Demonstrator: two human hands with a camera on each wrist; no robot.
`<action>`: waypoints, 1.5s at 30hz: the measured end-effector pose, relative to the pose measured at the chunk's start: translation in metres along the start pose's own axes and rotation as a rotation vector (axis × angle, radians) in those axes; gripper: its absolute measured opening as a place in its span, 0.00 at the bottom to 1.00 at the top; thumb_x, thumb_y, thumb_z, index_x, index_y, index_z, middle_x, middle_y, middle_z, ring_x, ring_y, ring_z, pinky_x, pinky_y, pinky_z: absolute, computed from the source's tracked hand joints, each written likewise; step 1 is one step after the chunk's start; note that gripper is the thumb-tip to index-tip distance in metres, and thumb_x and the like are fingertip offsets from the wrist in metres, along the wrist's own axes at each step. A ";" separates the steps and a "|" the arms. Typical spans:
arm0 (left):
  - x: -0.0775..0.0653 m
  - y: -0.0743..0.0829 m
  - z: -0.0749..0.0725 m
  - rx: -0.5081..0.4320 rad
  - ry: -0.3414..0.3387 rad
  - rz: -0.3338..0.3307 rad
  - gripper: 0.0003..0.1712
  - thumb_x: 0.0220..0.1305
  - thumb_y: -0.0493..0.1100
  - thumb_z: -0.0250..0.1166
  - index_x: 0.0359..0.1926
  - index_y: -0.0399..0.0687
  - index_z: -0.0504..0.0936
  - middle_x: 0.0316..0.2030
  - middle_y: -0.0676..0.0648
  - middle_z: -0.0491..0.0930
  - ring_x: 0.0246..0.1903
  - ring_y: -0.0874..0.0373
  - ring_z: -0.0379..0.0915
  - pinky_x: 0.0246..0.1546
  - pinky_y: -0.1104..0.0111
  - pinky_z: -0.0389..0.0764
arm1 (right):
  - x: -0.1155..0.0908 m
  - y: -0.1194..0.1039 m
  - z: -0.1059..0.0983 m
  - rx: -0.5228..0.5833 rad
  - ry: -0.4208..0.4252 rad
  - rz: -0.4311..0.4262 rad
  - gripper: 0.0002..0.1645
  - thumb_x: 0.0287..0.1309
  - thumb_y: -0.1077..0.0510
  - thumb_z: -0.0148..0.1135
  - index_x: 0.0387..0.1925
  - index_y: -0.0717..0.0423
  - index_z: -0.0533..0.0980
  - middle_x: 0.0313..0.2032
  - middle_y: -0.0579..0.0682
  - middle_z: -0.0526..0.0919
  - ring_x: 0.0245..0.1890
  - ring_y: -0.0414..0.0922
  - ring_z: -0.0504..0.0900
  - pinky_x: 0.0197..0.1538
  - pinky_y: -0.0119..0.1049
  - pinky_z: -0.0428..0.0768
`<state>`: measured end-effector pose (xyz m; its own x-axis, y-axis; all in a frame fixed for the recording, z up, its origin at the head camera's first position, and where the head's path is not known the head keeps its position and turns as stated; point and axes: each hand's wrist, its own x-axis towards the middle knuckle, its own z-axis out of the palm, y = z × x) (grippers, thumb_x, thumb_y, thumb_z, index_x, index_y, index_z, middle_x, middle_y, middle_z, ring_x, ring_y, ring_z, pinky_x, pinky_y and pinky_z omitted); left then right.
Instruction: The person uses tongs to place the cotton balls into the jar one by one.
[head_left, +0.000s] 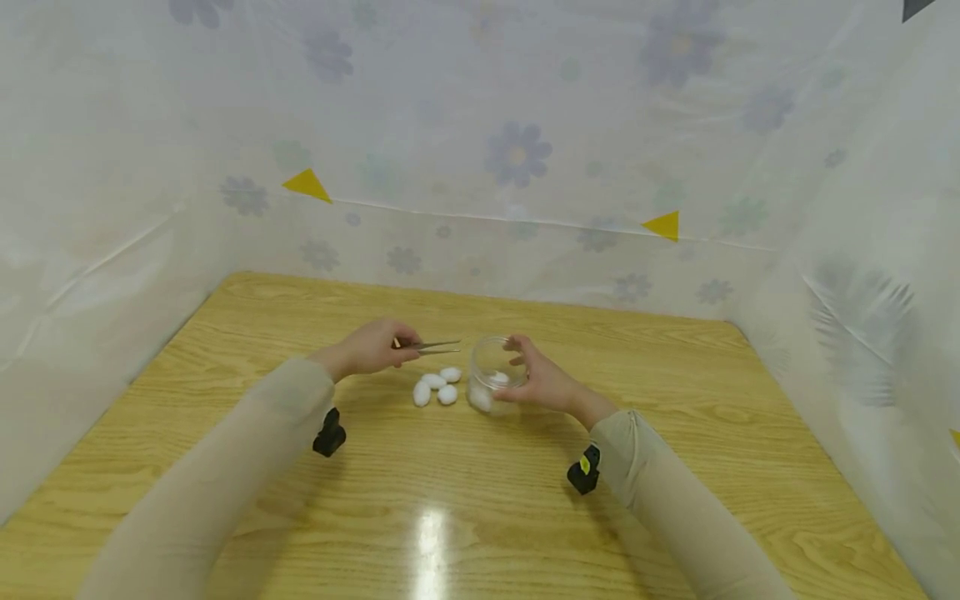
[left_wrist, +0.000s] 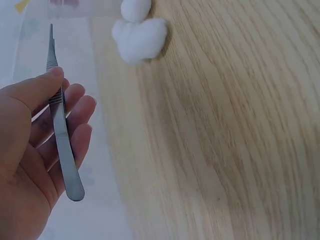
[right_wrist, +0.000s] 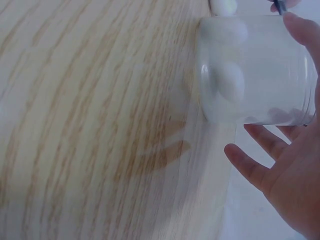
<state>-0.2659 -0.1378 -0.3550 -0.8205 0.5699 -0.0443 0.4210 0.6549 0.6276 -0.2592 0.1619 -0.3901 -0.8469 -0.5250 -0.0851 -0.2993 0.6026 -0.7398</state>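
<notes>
My left hand [head_left: 377, 346] pinches a pair of metal tweezers [left_wrist: 62, 132] between thumb and fingers, their tips pointing right toward the jar and slightly apart in the head view. Nothing shows between the tips. A clear jar [right_wrist: 260, 70] stands upright on the table without a lid. Around its upper right side my right hand [head_left: 547, 382] holds it, thumb on the near side and fingers on the far side. White cotton balls [right_wrist: 231, 82] lie at the bottom of the jar. Several more cotton balls [head_left: 447, 394] sit in a loose cluster left of it, below the tweezers.
The wood-grain table [head_left: 450, 483] reaches out on all sides of the hands. Behind it hangs a pale flowered sheet [head_left: 517, 258] with yellow triangles. A black wrist camera [head_left: 329, 433] hangs under the left sleeve, another camera [head_left: 584, 471] under the right.
</notes>
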 end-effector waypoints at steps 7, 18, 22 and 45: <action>-0.002 -0.012 0.003 0.028 -0.009 -0.039 0.16 0.65 0.39 0.59 0.51 0.36 0.78 0.39 0.41 0.82 0.33 0.50 0.79 0.32 0.66 0.79 | -0.001 -0.001 0.000 0.003 -0.005 0.005 0.56 0.51 0.47 0.69 0.70 0.56 0.44 0.69 0.57 0.53 0.67 0.58 0.60 0.63 0.56 0.65; 0.004 -0.018 0.012 0.000 -0.023 -0.088 0.11 0.64 0.37 0.60 0.46 0.35 0.78 0.36 0.39 0.82 0.28 0.51 0.79 0.30 0.67 0.79 | -0.001 -0.001 0.001 0.008 0.000 -0.003 0.55 0.52 0.47 0.68 0.69 0.55 0.45 0.69 0.57 0.53 0.67 0.58 0.61 0.62 0.56 0.66; 0.006 -0.019 0.015 0.019 -0.039 -0.112 0.11 0.63 0.38 0.61 0.46 0.38 0.79 0.36 0.41 0.82 0.28 0.53 0.79 0.30 0.67 0.79 | -0.001 -0.001 0.001 0.007 0.003 -0.005 0.54 0.51 0.48 0.69 0.69 0.55 0.45 0.69 0.58 0.54 0.66 0.58 0.61 0.62 0.56 0.66; 0.015 -0.010 0.017 0.216 -0.084 -0.181 0.08 0.62 0.42 0.62 0.40 0.45 0.82 0.36 0.46 0.82 0.28 0.60 0.74 0.31 0.68 0.75 | 0.000 0.000 0.001 -0.001 0.006 -0.009 0.54 0.52 0.49 0.69 0.69 0.55 0.45 0.69 0.57 0.54 0.66 0.58 0.61 0.61 0.54 0.68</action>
<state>-0.2757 -0.1270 -0.3749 -0.8586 0.4676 -0.2101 0.3508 0.8348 0.4242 -0.2591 0.1613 -0.3904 -0.8467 -0.5267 -0.0748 -0.3069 0.5984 -0.7401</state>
